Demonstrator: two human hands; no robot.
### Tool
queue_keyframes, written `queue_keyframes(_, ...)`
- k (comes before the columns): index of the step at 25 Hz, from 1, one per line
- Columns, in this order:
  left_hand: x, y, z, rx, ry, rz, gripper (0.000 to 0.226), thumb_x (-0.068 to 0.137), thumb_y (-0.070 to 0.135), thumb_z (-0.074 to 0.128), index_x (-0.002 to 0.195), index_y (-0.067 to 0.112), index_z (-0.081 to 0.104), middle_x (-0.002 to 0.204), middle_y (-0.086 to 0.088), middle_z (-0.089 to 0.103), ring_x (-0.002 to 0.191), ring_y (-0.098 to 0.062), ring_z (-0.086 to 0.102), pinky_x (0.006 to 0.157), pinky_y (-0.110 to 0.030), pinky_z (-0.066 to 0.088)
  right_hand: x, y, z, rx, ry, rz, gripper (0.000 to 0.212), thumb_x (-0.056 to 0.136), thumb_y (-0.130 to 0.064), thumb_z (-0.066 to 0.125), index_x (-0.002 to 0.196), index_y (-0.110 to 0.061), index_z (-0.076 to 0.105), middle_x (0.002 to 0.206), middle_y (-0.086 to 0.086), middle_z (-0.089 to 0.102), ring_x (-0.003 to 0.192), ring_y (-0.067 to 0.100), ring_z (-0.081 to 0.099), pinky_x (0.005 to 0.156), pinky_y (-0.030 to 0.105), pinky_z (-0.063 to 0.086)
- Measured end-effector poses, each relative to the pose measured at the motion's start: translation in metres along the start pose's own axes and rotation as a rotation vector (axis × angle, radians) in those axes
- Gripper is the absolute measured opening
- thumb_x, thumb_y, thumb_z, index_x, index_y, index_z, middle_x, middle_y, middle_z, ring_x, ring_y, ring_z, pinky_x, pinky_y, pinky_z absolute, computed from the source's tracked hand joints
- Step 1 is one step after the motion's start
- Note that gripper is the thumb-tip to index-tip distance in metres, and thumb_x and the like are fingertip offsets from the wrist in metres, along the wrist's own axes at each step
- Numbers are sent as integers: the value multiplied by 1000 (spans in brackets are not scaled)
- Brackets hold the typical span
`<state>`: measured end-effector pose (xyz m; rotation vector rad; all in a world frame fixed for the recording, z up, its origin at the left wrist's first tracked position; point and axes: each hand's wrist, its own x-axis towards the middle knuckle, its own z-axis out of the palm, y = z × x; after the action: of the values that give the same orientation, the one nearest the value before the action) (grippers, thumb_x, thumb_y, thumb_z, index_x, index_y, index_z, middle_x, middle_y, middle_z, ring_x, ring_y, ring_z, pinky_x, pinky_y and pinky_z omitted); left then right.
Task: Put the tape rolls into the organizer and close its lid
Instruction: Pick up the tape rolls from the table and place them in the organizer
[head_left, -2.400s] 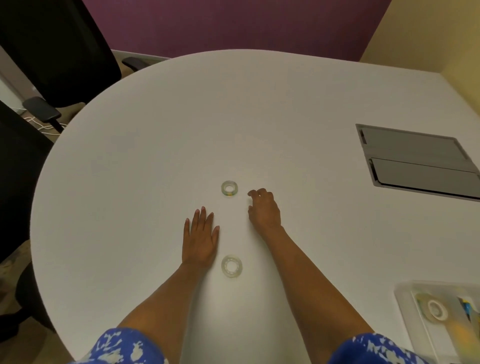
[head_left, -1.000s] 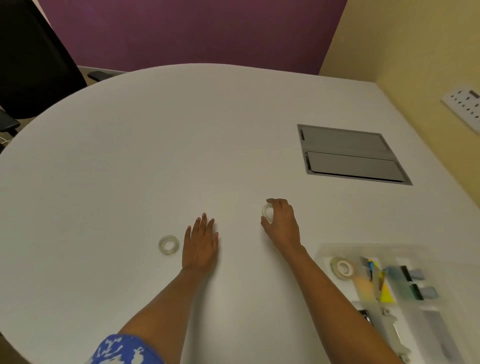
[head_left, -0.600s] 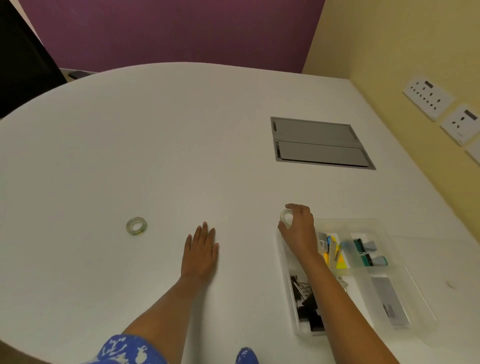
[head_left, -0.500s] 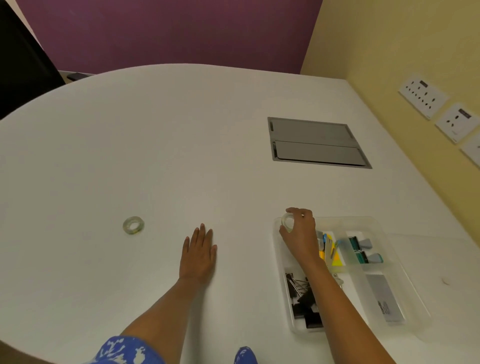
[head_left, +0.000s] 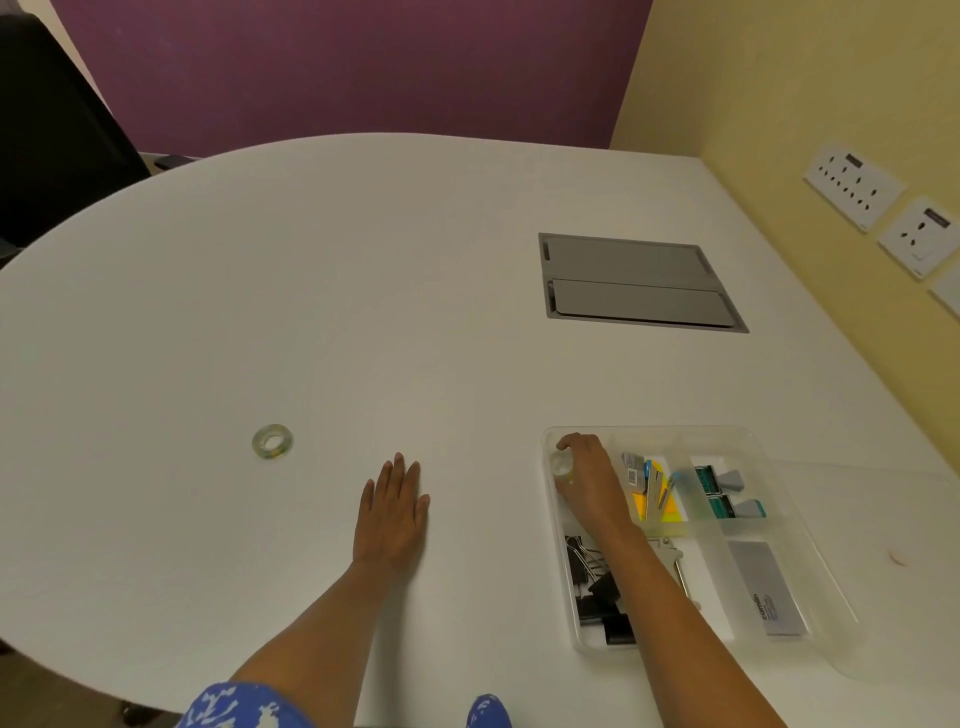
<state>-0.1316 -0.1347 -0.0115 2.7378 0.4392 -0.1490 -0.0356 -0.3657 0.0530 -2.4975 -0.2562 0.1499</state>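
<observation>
Clear tape: right hand (head_left: 589, 483) grips one roll (head_left: 562, 464) in organizer (head_left: 675, 429); second roll (head_left: 272, 441) near flat left hand (head_left: 392, 512).

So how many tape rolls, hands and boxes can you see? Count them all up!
Tape rolls: 2 (loose tape roll, held tape roll)
Hands: 2 (left hand, right hand)
Boxes: 1 (organizer)
Total: 5

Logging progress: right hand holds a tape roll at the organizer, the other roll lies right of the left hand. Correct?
No: the head view shows the other roll lying left of the left hand. The right hand does hold a tape roll at the organizer.
</observation>
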Motion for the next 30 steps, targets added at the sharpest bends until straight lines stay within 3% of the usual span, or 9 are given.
queue_keyframes(10,-1,-3,3,-14,15,13,53,102,33,19,151,20,4,162,-1,-5,149,-16,-5,122,-35,-2,2,-3,-1,-64,61,8,37,81,-1,69,116,-4,58,123,14,53,115,27,47,83,35,48)
queue_keyframes(16,-1,-9,5,-28,42,38,52,102,34,18,151,22,5,161,1,-5,148,-13,-7,121,-33,-4,9,-40,6,-14,206,-89,30,87,1,61,114,-11,59,120,7,54,113,19,47,74,18,38)
queue_keyframes(24,-1,-48,-9,-10,71,25,52,102,36,20,151,23,8,162,1,-1,149,-14,-3,121,-34,-4,36,-125,67,-98,-4,-256,34,93,-13,56,127,-15,52,132,5,50,124,19,44,86,29,50)
queue_keyframes(30,7,-85,-25,12,70,37,52,102,37,19,151,23,7,161,1,-2,149,-14,-3,121,-34,-4,48,-192,128,-136,-174,-346,36,95,-15,54,131,-13,49,135,6,47,124,20,43,85,30,50)
